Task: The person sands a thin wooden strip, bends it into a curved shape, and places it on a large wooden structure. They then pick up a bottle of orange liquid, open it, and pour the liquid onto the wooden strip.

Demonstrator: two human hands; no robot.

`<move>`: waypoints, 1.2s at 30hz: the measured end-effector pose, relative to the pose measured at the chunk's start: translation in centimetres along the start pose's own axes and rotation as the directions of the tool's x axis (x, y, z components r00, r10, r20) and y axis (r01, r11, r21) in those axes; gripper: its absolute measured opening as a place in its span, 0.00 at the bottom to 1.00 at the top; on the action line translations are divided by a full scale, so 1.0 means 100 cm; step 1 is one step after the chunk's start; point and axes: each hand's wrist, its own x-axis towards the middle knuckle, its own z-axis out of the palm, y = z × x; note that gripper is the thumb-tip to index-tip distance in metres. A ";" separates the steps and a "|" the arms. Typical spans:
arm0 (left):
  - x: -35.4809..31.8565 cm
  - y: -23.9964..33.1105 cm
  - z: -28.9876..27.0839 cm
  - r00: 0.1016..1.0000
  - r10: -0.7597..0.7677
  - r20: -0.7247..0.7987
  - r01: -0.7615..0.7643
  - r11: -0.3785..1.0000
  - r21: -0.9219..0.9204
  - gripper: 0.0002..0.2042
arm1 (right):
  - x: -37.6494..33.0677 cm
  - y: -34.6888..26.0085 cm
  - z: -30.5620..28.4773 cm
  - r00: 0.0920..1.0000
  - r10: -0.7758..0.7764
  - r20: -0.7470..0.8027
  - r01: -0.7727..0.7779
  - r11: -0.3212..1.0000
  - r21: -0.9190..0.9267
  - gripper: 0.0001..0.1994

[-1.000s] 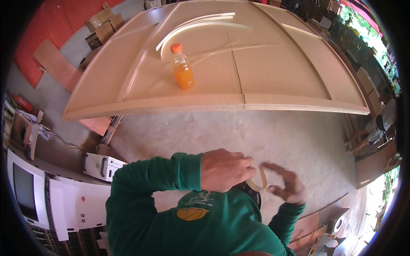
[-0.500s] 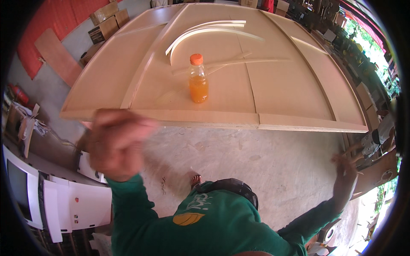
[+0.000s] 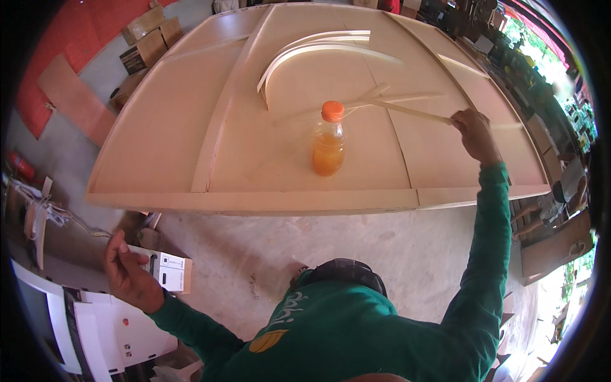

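My right hand (image 3: 474,134) is closed round a thin wooden strip (image 3: 414,113) above the right part of a big pale wooden panel (image 3: 254,202). The strip slants from my fingers toward the panel's middle, and a short piece shows on the hand's other side. My left hand (image 3: 132,272) is off the panel at the lower left, fingers loosely bent and apart, with nothing seen in it. A clear bottle (image 3: 328,153) with an orange cap and orange liquid stands upright near the panel's front edge. Other thin strips (image 3: 407,98) lie behind it.
Curved pale strips (image 3: 318,48) rest on the panel farther back. Raised battens (image 3: 232,108) cross it lengthwise. A white box (image 3: 172,270) is on the floor near my left hand, beside white casings (image 3: 127,331). Cardboard boxes (image 3: 149,48) stand at the far left.
My right hand has risen from beside the panel and now grips a strip over it. My left hand has dropped away from the front edge to the lower left. The view has shifted slightly.
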 end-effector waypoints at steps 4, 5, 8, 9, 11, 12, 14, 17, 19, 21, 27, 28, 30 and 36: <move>0.009 -0.019 0.009 0.972 -0.196 0.131 0.204 0.977 -0.057 0.14 | 0.042 -0.011 0.039 0.999 0.003 0.052 -0.004 1.000 0.020 0.09; 0.011 -0.025 0.015 0.973 -0.183 0.138 0.193 0.979 -0.062 0.14 | 0.049 -0.018 0.048 1.000 -0.018 -0.011 0.018 0.999 0.031 0.10; 0.027 -0.029 0.046 0.991 0.059 0.119 -0.056 0.998 -0.030 0.13 | 0.051 -0.033 0.056 0.992 -0.015 -0.126 0.026 0.996 0.088 0.13; 0.030 -0.017 0.056 0.982 0.142 0.126 -0.141 0.990 -0.012 0.13 | 0.051 -0.045 0.053 0.989 -0.006 -0.149 0.023 0.994 0.111 0.14; 0.036 -0.021 0.068 0.970 0.190 0.154 -0.190 0.982 -0.009 0.13 | 0.037 -0.084 0.032 0.998 -0.011 -0.063 0.033 0.935 0.352 0.13; 0.040 -0.035 0.070 0.973 0.157 0.167 -0.157 0.987 -0.017 0.12 | 0.027 -0.109 0.024 0.999 -0.020 -0.027 0.030 0.883 0.468 0.13; 0.042 -0.048 0.080 0.982 0.017 0.186 -0.007 0.998 -0.055 0.11 | 0.000 -0.162 0.008 1.000 0.018 0.015 -0.023 0.797 0.604 0.20; 0.038 -0.052 0.100 0.960 -0.181 0.212 0.212 0.968 -0.134 0.09 | -0.036 -0.221 -0.003 0.994 0.089 0.061 -0.105 0.653 0.750 0.22; 0.041 -0.056 0.122 0.974 -0.080 0.211 0.135 0.956 -0.259 0.08 | -0.042 -0.244 0.007 0.994 0.104 -0.034 -0.050 0.710 0.702 0.32; 0.043 -0.039 0.150 0.977 0.124 0.171 -0.029 0.881 -0.473 0.08 | -0.032 -0.268 0.012 0.992 0.122 -0.025 -0.066 0.685 0.726 0.39; 0.008 0.065 0.203 0.752 0.546 0.370 -0.224 0.739 -0.635 0.16 | -0.024 -0.256 0.014 0.996 0.073 -0.060 -0.024 0.809 0.587 0.40; 0.003 0.079 0.208 0.729 0.551 0.406 -0.200 0.739 -0.643 0.16 | -0.026 -0.245 0.011 0.994 0.062 -0.089 -0.001 0.825 0.566 0.36; 0.001 0.086 0.212 0.698 0.557 0.450 -0.179 0.744 -0.644 0.13 | -0.027 -0.222 -0.005 0.989 0.132 -0.068 -0.084 0.877 0.474 0.25; 0.009 0.036 0.174 0.743 0.241 0.624 0.210 0.802 -0.559 0.04 | -0.017 -0.213 -0.025 0.897 0.430 -0.106 -0.276 0.730 0.626 0.08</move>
